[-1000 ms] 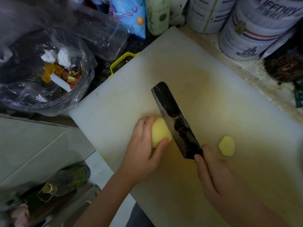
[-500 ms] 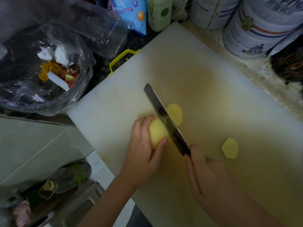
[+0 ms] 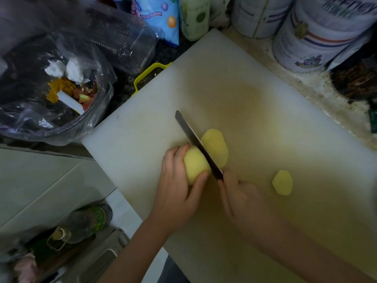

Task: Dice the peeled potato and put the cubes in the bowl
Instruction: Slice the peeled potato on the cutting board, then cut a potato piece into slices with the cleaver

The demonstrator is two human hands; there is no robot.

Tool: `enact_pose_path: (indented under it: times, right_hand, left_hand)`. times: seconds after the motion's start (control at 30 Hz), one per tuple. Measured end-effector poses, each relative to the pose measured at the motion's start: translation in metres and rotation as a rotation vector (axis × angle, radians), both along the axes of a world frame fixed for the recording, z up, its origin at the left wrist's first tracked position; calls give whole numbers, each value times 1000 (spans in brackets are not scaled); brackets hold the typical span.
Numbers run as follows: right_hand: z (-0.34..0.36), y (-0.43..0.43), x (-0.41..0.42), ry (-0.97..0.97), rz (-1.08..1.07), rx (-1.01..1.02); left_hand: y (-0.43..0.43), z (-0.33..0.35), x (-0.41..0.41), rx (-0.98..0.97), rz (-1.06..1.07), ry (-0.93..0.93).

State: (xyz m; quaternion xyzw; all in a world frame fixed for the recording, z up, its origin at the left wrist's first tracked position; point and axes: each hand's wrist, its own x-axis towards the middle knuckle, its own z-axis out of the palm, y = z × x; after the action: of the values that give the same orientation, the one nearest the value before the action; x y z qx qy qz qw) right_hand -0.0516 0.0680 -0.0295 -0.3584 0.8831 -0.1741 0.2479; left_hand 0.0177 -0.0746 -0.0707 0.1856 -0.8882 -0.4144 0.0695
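The peeled yellow potato (image 3: 195,166) lies on the white cutting board (image 3: 255,94), and my left hand (image 3: 177,186) grips its left end. My right hand (image 3: 240,198) holds the handle of a dark cleaver (image 3: 195,140), whose blade stands edge-down in the potato. To the right of the blade, cut slices (image 3: 216,149) lie overlapping on the board. A separate cut end piece (image 3: 282,182) rests farther right. No bowl is in view.
A bin lined with a clear plastic bag (image 3: 51,88) full of scraps stands left of the board. Large tins (image 3: 314,37) and packets line the back. A yellow handle (image 3: 151,72) pokes out at the board's far-left edge. Bottles (image 3: 81,225) lie below left.
The cleaver went from tilted flat over the potato to edge-down through it. Slices have appeared to the right of the blade, and my left hand has shifted slightly left along the potato.
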Motion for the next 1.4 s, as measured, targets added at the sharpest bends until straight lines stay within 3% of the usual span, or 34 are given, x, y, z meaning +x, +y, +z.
enact_pose_path:
  times: [0.1,0.23,0.33,0.5,0.73,0.9,1.03,1.2,1.4]
  right_hand:
    - [7,-7,-8,64,10,-47]
    - [10,1,-10,-97,-53,-145]
    - [22,8,-9,-90,-120,-232]
    - [27,31,-9,105,-150,-218]
    - [45,53,-2,363,-82,-38]
    - [50,58,8,523,-42,-26]
    - [57,63,18,582,-59,12]
    - [70,64,30,679,-85,32]
    - [84,69,44,757,-93,78]
  left_hand:
    - [-1,2,2,-26,-8,-4]
    - [-3,3,4,-85,-31,-38]
    - [-5,8,5,-80,-9,-60]
    - [-19,13,12,-110,-15,-61]
    - [-53,20,11,-146,-30,-44]
    - [-59,21,8,-150,-143,-106]
    - [-50,36,4,-274,-156,47]
    - [-22,70,-17,-392,-463,293]
    - [3,85,-36,-309,-696,267]
